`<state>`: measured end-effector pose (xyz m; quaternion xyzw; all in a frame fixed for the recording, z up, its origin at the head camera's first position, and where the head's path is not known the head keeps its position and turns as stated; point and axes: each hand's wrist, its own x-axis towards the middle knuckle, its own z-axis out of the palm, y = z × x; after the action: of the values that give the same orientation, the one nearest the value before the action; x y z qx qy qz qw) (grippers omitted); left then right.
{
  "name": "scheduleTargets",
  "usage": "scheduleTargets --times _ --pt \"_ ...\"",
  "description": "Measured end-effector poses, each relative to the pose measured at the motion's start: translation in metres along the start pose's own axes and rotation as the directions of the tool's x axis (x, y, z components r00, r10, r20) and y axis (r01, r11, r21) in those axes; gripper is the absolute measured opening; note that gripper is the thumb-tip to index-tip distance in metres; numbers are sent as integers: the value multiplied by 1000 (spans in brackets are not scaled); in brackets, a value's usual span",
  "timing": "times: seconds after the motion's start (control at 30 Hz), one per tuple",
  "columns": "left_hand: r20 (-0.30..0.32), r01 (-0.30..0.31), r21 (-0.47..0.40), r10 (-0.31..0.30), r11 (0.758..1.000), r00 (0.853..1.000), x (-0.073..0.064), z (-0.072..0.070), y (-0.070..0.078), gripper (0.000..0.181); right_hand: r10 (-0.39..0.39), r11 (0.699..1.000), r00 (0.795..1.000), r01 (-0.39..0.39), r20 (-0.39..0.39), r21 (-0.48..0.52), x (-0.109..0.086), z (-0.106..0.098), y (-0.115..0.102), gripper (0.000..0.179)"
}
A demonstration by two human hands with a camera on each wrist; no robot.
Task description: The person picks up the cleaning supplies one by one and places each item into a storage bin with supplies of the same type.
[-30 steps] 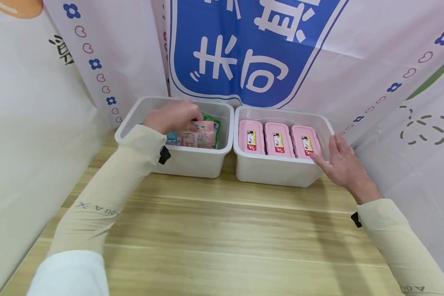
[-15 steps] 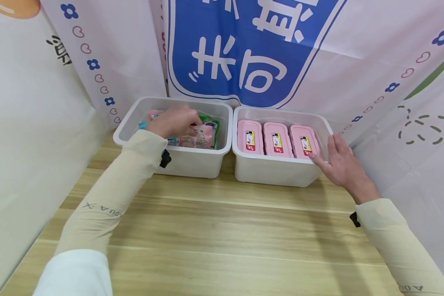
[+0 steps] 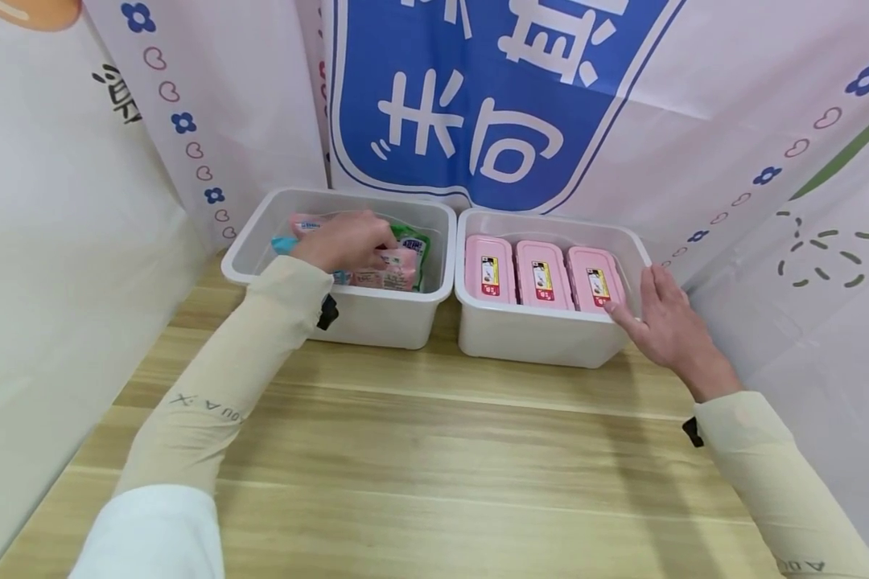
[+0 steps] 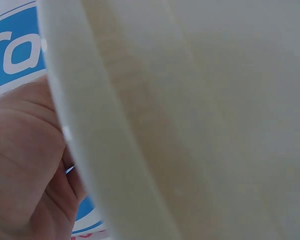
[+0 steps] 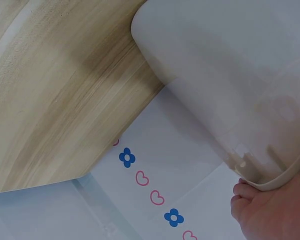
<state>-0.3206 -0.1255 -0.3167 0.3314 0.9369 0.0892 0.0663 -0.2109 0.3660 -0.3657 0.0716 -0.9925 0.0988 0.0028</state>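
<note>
My left hand reaches into the left white bin and pinches the top of a pink packet. Next to that packet stands a green packet, and a light blue packet and another pink packet show behind the hand. In the left wrist view, the bin wall covers the fingertips. My right hand rests on the front right corner of the right white bin, fingers straight along its side, thumb over the front rim. Pink lidded boxes stand in a row inside.
Both bins stand side by side on a wooden table, against a printed cloth backdrop. Cloth walls rise on the left and right.
My left hand has lowered slightly with the pink packet, and the pink packet behind it has come into sight. The right hand stays at the bin corner.
</note>
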Motion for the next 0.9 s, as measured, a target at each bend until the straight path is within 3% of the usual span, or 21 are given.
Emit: scheduleTargets --times 0.4,0.9 --pt "29 -29 -12 29 1000 999 7 9 3 8 14 1000 1000 -14 16 13 1 1 3 103" --pt "32 -11 0 11 1000 999 14 14 4 9 22 1000 1000 -22 11 0 1 1 2 103"
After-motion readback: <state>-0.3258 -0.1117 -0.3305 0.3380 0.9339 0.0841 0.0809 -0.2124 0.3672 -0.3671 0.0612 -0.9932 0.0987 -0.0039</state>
